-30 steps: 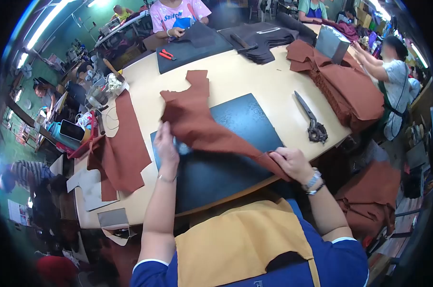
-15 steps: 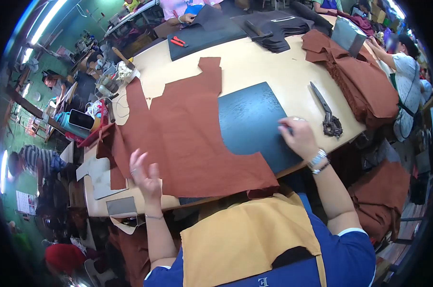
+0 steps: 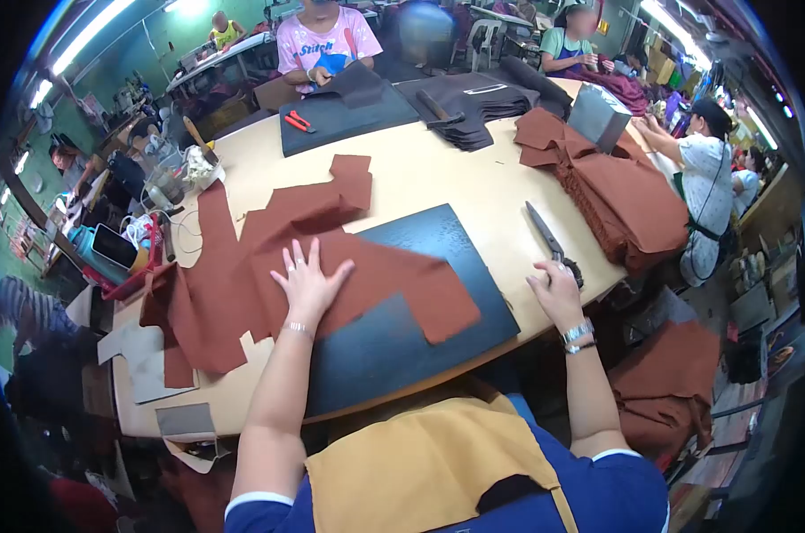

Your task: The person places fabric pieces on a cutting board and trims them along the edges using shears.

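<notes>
A reddish-brown sheet of leather or fabric [image 3: 216,293], cut in an irregular outline, lies across the table and partly over a dark cutting mat [image 3: 367,369]. My left hand [image 3: 306,282] presses flat on it with fingers spread; wrinkles run through the sheet around the hand. Its right part is folded or skewed across the mat. My right hand [image 3: 558,295] is at the table's right side, fingers curled, overlapping the handles of large dark shears [image 3: 545,233]. The shears' blades point away from me. What the curled fingers hold is hidden.
A stack of brown pieces [image 3: 607,195] sits at the right, near a grey metal block [image 3: 600,115]. Red-handled pliers [image 3: 299,122] rest on a far dark mat [image 3: 349,123]. A red basket [image 3: 136,282] stands left. Co-workers stand across the table and at right.
My left hand has come down onto the brown sheet, whose right part has shifted and rumpled, uncovering more of the mat. My right hand has moved off the mat to the shears.
</notes>
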`<state>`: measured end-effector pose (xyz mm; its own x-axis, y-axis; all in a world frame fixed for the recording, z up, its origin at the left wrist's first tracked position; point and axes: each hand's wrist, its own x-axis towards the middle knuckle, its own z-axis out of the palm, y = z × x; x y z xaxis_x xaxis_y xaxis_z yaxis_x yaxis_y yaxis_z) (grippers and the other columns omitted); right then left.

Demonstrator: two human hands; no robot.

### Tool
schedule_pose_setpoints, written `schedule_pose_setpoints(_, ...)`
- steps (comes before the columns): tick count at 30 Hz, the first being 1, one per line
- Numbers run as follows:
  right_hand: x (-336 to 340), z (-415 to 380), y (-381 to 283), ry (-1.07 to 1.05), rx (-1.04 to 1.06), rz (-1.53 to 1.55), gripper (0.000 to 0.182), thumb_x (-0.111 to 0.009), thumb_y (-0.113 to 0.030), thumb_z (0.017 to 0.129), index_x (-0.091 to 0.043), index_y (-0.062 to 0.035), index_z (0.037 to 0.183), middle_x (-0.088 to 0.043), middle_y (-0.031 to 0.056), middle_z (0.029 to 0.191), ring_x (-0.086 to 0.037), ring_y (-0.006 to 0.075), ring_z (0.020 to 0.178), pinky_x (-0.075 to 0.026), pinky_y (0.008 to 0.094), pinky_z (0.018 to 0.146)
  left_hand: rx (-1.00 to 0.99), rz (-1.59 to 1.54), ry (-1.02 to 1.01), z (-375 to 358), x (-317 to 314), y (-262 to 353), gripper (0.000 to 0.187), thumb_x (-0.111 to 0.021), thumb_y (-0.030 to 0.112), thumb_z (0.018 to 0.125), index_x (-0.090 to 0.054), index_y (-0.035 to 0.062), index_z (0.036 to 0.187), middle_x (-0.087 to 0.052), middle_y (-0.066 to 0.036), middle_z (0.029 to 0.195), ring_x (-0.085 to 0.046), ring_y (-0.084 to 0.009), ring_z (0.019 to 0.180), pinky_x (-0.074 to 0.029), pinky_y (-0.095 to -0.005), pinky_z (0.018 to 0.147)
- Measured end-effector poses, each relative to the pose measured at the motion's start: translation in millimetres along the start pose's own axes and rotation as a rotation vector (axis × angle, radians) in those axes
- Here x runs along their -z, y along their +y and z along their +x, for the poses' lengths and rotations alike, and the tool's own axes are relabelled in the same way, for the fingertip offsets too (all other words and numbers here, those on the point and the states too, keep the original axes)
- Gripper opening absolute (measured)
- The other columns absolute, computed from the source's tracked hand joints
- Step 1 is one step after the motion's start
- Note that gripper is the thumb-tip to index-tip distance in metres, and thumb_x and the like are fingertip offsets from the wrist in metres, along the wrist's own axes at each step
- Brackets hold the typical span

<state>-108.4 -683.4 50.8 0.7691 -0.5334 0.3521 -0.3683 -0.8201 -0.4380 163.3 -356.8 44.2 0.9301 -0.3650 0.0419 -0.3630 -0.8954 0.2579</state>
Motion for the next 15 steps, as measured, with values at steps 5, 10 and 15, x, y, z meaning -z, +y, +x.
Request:
schedule_pose_setpoints(5,13,-29,20,0.062,-0.069,0.053,0.029,-0.070,-0.021,0.081,-0.064,-0.0020,0.102,-0.065,0.0153,0.103,-0.060,0.0311,0.097,-0.047,0.0387,0.088,-0.226,-0.022,-0.010,-9,-32,92,0.090,-0.045,0.069,0.083,-0.028,0.0092,0.148,-0.016,-0.021,0.155,-0.010,-0.0373,0.145,-0.005,-0.0706,0.106)
schedule_pose_setpoints(10,21,-20,14,0.074,-0.079,0.066,0.026,-0.069,-0.020,0.082,-0.064,-0.0032,0.101,-0.065,0.0141,0.102,-0.060,0.0307,0.096,-0.047,0.0390,0.087,-0.727,-0.083,-0.176,-72,-34,109,0.093,-0.054,0.072,0.077,-0.032,0.0145,0.147,-0.019,-0.019,0.155,-0.013,-0.0360,0.144,-0.009,-0.0695,0.107)
schedule_pose_setpoints(15,14,-10,40,0.091,-0.038,-0.018,0.026,-0.069,-0.021,0.081,-0.064,-0.0051,0.101,-0.065,0.0122,0.101,-0.060,0.0312,0.095,-0.047,0.0396,0.085,-0.795,0.007,-0.217,-46,3,15,0.094,-0.060,0.070,0.074,-0.033,0.0165,0.147,-0.020,-0.014,0.156,-0.015,-0.0315,0.145,-0.009,-0.0636,0.111)
